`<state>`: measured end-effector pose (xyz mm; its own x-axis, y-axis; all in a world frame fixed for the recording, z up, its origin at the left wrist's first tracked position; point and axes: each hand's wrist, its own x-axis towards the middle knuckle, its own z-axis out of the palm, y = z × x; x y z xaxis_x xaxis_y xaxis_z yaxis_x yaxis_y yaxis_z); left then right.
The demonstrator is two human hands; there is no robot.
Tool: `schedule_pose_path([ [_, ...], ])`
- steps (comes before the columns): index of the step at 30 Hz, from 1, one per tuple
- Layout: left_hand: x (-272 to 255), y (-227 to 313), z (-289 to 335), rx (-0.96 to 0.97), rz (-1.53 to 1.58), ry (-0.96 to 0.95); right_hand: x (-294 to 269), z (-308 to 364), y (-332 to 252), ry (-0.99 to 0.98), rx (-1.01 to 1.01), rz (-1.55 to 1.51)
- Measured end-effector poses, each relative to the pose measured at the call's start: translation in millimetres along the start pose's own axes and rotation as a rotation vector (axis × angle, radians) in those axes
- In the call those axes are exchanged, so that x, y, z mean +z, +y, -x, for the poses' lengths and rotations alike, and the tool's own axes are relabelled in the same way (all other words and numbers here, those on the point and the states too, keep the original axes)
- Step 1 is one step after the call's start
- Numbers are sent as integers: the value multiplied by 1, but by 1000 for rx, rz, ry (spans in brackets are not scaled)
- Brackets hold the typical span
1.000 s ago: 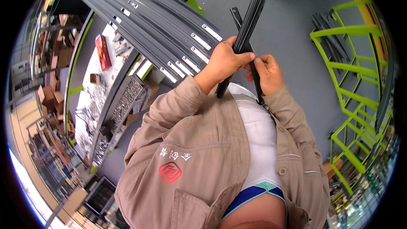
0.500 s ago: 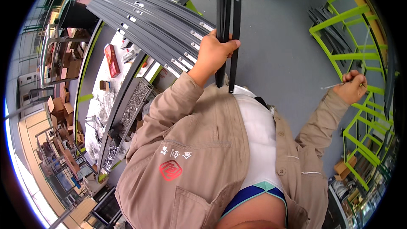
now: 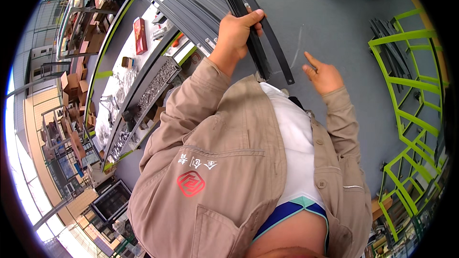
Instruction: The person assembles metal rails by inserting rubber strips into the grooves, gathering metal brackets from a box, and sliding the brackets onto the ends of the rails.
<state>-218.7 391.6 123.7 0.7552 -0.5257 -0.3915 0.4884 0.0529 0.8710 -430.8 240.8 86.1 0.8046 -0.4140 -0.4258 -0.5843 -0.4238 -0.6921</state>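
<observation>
Left hand (image 3: 235,34) is clamped around dark bars (image 3: 258,57), their long axis slanted from ahead-left of it to behind-right; right hand (image 3: 326,77), thumb and forefinger apart, is held farther off, with the bars to its left

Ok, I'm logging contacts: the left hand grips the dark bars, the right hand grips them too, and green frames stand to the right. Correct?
One slip: in the head view, the right hand is apart from the dark bars, its index finger extended. The left hand does grip them, and green frames stand to the right.
</observation>
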Motion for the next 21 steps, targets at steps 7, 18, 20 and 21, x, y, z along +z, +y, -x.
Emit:
schedule_pose_path([
  [7,-11,-9,7,7,123,-2,40,-11,-48,-107,-87,-603],
  [18,-105,56,-139,555,-1334,67,59,-24,81,318,240,-205],
  [20,-102,47,-161,584,-1474,8,57,-22,77,292,277,-296],
  [21,-102,41,-171,683,-1499,-17,56,-21,73,281,290,-342],
])
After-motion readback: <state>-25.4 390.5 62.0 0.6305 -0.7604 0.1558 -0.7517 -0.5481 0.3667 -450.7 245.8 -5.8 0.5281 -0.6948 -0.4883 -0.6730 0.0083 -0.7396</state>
